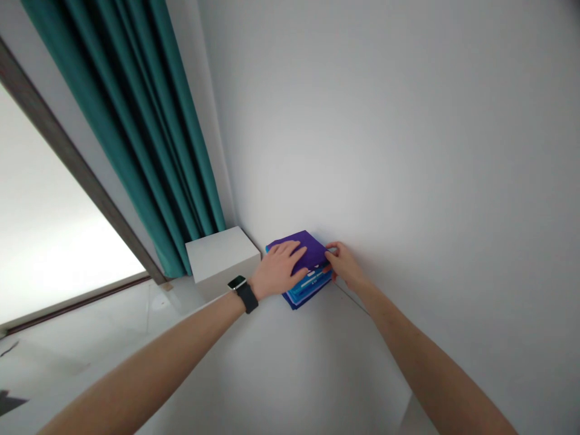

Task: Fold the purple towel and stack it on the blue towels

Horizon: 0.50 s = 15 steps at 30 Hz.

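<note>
A purple cloth-like cover or bag (310,243) with blue, white-marked packs (312,284) showing at its front sits on a white surface against the wall. Over its top left lies my left hand (281,269), fingers spread, palm down; a black smartwatch is on that wrist. At the right corner my right hand (343,264) pinches the purple edge between thumb and fingers. Some of the right fingers are hidden behind the corner. What the blue packs contain cannot be made out.
A white box-shaped unit (224,254) stands left of the purple thing, in the corner. Green curtains (149,121) hang beside a bright window (49,205) at the left. A plain wall (408,121) rises directly behind. The white top (290,374) extends toward me.
</note>
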### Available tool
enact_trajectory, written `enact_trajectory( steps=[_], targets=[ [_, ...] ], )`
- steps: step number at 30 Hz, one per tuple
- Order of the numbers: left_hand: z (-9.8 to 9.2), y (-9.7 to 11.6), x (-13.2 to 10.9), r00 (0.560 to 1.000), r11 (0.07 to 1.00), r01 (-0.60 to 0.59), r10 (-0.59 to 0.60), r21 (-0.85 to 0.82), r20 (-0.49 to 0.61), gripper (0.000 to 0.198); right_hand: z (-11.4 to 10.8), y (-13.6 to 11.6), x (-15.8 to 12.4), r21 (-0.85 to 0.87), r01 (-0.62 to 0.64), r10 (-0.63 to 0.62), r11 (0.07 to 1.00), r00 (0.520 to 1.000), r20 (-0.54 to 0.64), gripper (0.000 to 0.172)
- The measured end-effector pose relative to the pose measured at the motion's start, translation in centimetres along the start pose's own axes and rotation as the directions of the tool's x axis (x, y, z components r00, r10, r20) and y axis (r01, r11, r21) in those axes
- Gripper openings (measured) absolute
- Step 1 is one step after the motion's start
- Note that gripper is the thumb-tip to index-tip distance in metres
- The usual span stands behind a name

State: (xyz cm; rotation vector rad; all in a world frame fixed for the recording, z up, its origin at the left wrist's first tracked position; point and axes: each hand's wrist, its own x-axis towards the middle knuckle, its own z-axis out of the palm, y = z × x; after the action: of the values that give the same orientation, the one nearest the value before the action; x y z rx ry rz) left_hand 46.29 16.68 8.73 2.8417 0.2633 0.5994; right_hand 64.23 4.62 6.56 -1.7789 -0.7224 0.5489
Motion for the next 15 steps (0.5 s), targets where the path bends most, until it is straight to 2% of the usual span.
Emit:
enact_trajectory(
  steps=[4,9,11,12,14,15],
  targets=[
    [1.4,1.4,-1.3,0.993,0.997,-0.062,0.058,0.036,0.105,0.052,0.1,0.2,0.2,-0.160,0.067,-0.073,0.985,0.997,-0.037,0.017],
    [1.4,1.1,-1.4,0.991,0.994,-0.081,0.072,0.077,0.115,0.048,-0.2,-0.6,0.3,-0.351,0.160,-0.205,0.922,0.974,-0.094,0.016],
    [1.1,0.9,-1.2,0.994,0.996,-0.055,0.049,0.067,0.094,0.049,-0.2,-1.5,0.5,-0.518,0.240,-0.324,0.821,0.943,-0.076,0.021],
    [0.9,0.8,-1.1,0.997,0.998,-0.017,0.013,0.065,0.072,0.049,0.0,-2.1,0.6,-0.608,0.298,-0.400,0.735,0.916,-0.034,0.023],
    [0.6,0.6,-0.7,0.995,0.992,0.096,-0.097,0.079,0.016,0.050,0.7,-3.4,1.2,-0.724,0.440,-0.520,0.531,0.844,0.131,0.028],
    [0.5,0.6,-0.6,0.988,0.983,0.155,-0.155,0.094,-0.006,0.051,1.2,-3.9,1.5,-0.727,0.516,-0.545,0.452,0.806,0.232,0.031]
  ],
)
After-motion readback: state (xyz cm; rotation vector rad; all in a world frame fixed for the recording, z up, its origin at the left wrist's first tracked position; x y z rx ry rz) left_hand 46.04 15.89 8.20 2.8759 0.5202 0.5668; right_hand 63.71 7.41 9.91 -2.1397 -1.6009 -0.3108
